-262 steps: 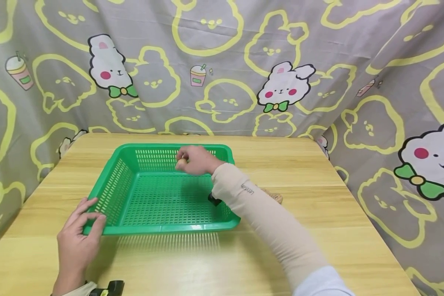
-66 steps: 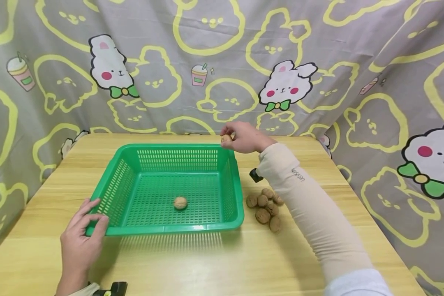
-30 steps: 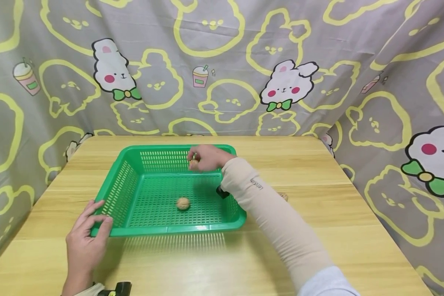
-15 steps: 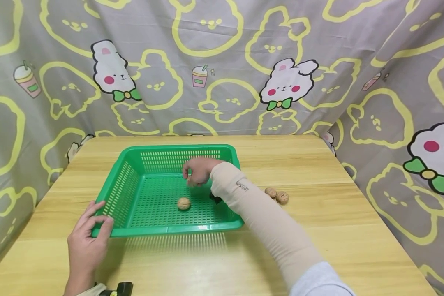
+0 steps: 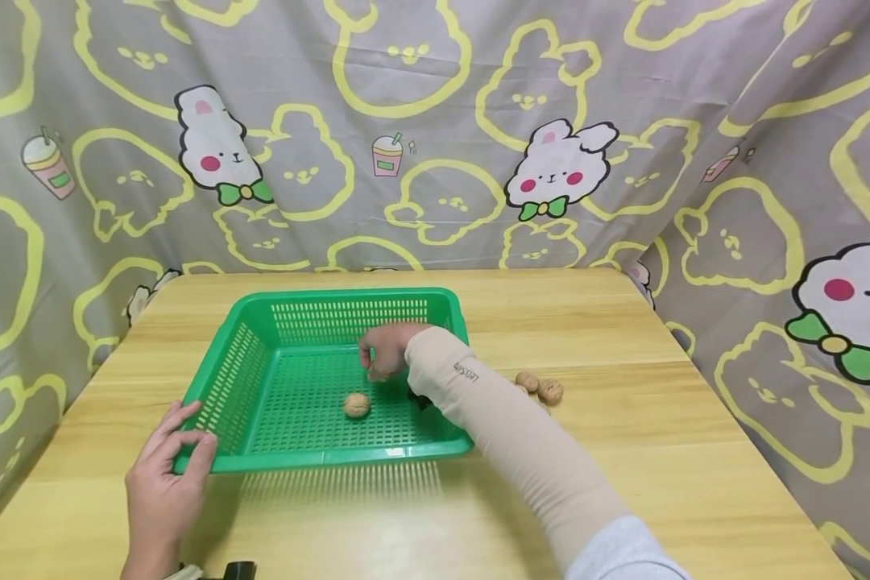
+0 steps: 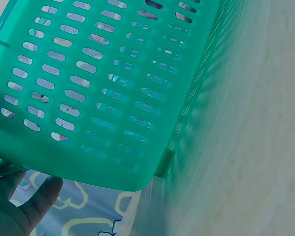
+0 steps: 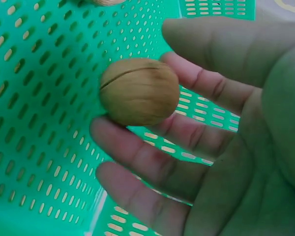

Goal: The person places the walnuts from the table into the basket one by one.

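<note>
My left hand (image 5: 165, 483) grips the near left corner of the green plastic basket (image 5: 333, 458), its thumb and fingers at the rim. In the left wrist view, fingertips (image 6: 46, 194) show beside the lower edge of the slotted wall. My right hand (image 5: 387, 352) is down inside the basket, close over the floor. The right wrist view shows a walnut (image 7: 140, 93) at the spread fingers, with the thumb (image 7: 206, 44) standing apart from it. Another walnut (image 5: 357, 405) lies on the basket floor, just nearer to me than the right hand.
To the right of the basket, several walnuts (image 5: 550, 392) lie on the wooden table (image 5: 623, 451), partly hidden by the right sleeve (image 5: 507, 435). A grey patterned curtain (image 5: 435, 121) hangs behind the table and along its sides.
From beyond the basket's back right corner, the right hand carried a walnut in over the basket, then lowered toward the floor, and its thumb is now off the walnut. The left hand stayed at the rim.
</note>
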### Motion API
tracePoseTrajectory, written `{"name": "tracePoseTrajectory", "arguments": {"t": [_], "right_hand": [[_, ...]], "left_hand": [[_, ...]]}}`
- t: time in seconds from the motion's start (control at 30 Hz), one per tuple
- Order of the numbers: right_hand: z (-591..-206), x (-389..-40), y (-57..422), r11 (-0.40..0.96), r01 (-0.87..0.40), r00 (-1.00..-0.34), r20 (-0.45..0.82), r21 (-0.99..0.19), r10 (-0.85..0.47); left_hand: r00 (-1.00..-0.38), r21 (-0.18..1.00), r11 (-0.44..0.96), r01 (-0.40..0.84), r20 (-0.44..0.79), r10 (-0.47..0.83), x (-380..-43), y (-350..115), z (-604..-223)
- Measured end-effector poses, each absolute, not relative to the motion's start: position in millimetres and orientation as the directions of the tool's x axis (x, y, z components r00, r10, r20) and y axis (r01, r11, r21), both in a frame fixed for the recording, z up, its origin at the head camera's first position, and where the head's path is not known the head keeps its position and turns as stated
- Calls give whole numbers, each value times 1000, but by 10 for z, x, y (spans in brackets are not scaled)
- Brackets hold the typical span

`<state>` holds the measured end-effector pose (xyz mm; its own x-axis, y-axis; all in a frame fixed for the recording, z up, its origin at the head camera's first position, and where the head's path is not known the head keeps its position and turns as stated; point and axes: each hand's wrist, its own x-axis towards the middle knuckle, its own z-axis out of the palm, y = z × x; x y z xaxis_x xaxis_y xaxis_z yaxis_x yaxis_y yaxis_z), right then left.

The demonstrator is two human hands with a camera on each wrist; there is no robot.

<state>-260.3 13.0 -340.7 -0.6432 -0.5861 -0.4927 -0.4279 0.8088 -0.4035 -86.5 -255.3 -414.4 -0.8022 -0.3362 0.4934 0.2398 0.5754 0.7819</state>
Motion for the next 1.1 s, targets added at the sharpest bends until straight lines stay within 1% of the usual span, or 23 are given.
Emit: {"name": "tracePoseTrajectory", "arguments": {"t": [0.17, 0.33, 0.4, 0.6, 0.8, 1.0, 1.1], "right_hand": [[-3409, -2601, 139, 819, -443, -669, -475, -364, -573], [-3408, -2630, 147, 808, -468, -675, -445, -357, -588], [-3390, -2651, 159, 803, -466, -677, -435, -371, -594], [-3242, -2738, 263, 770, -435, -673, -399, -467, -622], [-3021, -2793, 390, 717, -471, -668, -323, -514, -671], [-2812, -2723, 522, 697, -502, -703, -229, -512, -674], [-2727, -2705, 621, 695, -490, -723, -201, -526, -661]], "left_hand": [[-803, 785, 572, 238, 490, -339, -859, -2550, -4150], [-806, 781, 581, 229, 487, -337, -852, -2541, -4156], [-805, 779, 582, 233, 491, -334, -852, -2537, -4155], [-804, 784, 570, 244, 493, -334, -872, -2521, -4149], [-807, 783, 576, 234, 487, -334, -866, -2519, -4143], [-813, 787, 577, 217, 473, -338, -849, -2532, -4145], [-822, 793, 578, 190, 451, -349, -847, -2537, -4133]]}}
